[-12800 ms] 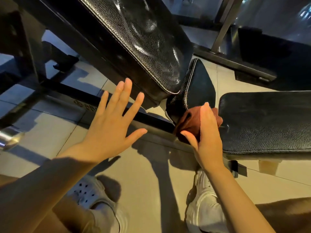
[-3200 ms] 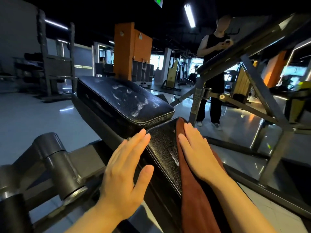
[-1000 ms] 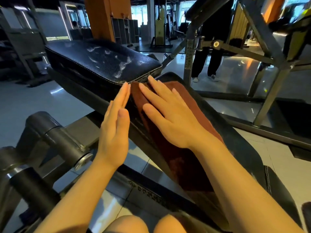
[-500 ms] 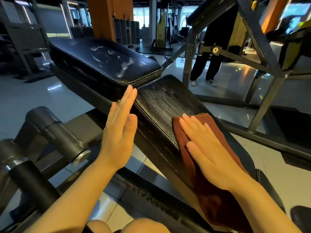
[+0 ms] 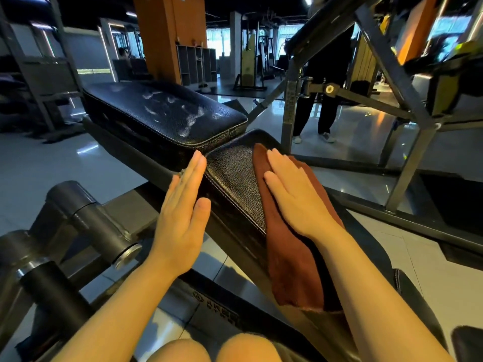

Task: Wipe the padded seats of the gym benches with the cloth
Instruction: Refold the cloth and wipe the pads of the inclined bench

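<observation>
A black padded seat (image 5: 235,178) slopes up away from me, with a longer black back pad (image 5: 162,116) beyond it showing pale smears. A brown cloth (image 5: 287,257) lies along the seat's right half. My right hand (image 5: 295,197) presses flat on the cloth with straight fingers near the seat's upper end. My left hand (image 5: 183,212) is flat with fingers straight, held against the seat's left side edge, fingertips near the gap between the two pads.
A dark metal frame with round roller tubes (image 5: 78,220) stands at lower left. A grey steel rack (image 5: 392,74) rises on the right. A person in black trousers (image 5: 316,113) stands behind it. My knees (image 5: 209,348) show at the bottom.
My right hand has slid the cloth up the seat from its lower part toward the top end. The left hand stays on the seat's left edge.
</observation>
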Demonstrator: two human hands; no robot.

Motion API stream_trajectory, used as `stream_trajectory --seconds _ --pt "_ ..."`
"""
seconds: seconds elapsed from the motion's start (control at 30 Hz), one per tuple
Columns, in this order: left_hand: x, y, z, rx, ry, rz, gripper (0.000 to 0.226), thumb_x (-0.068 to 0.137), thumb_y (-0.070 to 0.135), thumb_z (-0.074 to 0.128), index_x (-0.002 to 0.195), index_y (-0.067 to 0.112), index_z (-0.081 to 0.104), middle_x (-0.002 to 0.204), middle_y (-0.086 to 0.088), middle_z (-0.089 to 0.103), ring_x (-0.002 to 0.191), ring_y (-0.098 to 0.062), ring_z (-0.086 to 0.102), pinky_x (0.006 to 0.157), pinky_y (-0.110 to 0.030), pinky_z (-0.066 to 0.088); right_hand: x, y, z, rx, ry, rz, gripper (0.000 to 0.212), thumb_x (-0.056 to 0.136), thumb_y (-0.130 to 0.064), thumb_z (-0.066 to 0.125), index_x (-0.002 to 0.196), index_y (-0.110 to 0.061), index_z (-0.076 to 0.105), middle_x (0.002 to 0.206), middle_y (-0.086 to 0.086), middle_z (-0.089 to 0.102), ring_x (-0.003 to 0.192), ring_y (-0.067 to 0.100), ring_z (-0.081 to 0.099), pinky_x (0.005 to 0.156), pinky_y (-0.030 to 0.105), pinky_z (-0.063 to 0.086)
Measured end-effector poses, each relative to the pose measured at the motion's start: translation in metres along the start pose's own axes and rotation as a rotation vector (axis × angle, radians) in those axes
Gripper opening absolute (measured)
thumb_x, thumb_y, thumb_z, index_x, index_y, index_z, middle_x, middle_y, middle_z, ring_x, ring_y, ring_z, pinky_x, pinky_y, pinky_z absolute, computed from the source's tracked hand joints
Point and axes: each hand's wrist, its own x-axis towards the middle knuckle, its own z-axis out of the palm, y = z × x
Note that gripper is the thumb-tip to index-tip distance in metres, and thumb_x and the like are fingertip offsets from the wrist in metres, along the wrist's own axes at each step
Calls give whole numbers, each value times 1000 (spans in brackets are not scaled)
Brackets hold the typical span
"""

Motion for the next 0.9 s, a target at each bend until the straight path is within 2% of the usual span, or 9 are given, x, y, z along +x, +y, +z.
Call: stream_trajectory --seconds 0.1,0.17,0.27,0.33,0.47,0.57,0.67,0.77,0.9 --pt "-1 -2 0 23 8 22 61 103 52 16 152 16 13 161 5 16 148 -8 14 121 -30 5 -47 26 -3 -6 5 38 46 97 -58 21 141 -53 9 159 -22 6 145 -8 2 122 28 -4" --pt "1 -2 1 68 37 36 61 103 51 17 152 14 16 160 4 18 148 -8 16 121 -32 8 -74 38 -7 -14 6 55 48 90 -62 16 138 -56 10 155 -29 5 141 -17 -1 118 17 -7" --pt "3 3 5 111 74 32 62 102 52 18 151 13 19 159 2 19 147 -7 16 122 -33 8 -78 39 -10 -21 -21 117 43 92 -54 18 134 -60 7 147 -39 -2 135 -24 -7 118 19 -10" --pt "3 3 9 147 73 43 64 102 52 20 151 12 17 160 1 17 148 -8 15 122 -34 6 -61 26 -6 -37 -7 115 42 95 -52 16 135 -58 3 149 -36 -5 139 -18 -7 119 23 -10" --pt "3 0 12 221 56 68 68 102 53 22 152 10 11 161 -3 10 149 -11 9 122 -36 2 -10 -21 9 -112 -19 44 50 106 -38 20 154 -34 5 162 -14 1 149 5 -4 119 34 -8" --pt "2 -3 10 231 41 88 69 102 53 22 153 9 9 161 -3 7 149 -11 7 122 -41 4 5 -47 15 -104 3 -48 53 106 -40 22 156 -29 10 164 -10 4 150 8 -2 119 36 -7" --pt "-1 -5 6 297 16 108 67 102 52 23 153 10 11 162 -6 7 150 -15 6 121 -45 6 -11 -34 12 -53 9 -60 55 104 -43 27 156 -30 12 163 -11 5 149 6 -1 116 29 -8" --pt "-5 1 6 563 19 268 61 102 51 23 151 15 22 159 -13 15 150 -21 6 121 -46 2 -36 -1 4 -20 46 60 57 103 -44 27 156 -29 12 163 -11 8 149 6 1 115 26 -7" --pt "-12 13 18 733 -1 636 53 101 51 24 144 23 37 151 -11 31 148 -20 15 117 -52 7 -76 56 -10 -73 60 292 57 104 -39 27 156 -23 12 164 -3 9 150 9 4 122 36 -1"
